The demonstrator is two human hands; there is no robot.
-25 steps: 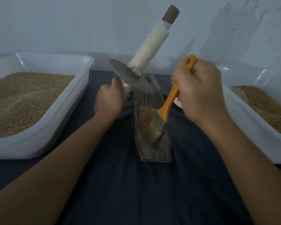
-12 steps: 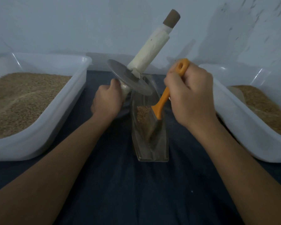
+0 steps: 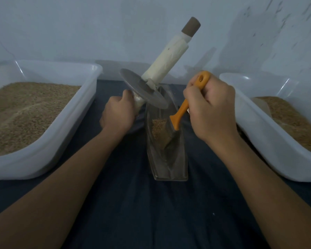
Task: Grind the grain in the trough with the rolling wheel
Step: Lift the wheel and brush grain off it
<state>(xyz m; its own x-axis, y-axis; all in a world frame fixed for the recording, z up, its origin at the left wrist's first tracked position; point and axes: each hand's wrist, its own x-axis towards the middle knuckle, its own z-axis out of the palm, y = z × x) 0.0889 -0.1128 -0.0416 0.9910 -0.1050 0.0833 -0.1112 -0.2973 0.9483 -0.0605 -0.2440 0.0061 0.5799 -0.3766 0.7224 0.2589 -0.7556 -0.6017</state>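
While the left hand (image 3: 118, 114) grips the raised wheel (image 3: 144, 90), the right hand (image 3: 211, 108) holds a brush (image 3: 180, 115) inside the trough (image 3: 169, 159).

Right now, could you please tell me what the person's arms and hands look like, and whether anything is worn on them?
Both forearms are bare from the bottom edge of the picture to the wrists; no sleeves show. The left hand and the right hand wear no gloves, and no rings, watch or bracelets are visible. No markings can be made out in this dim light.
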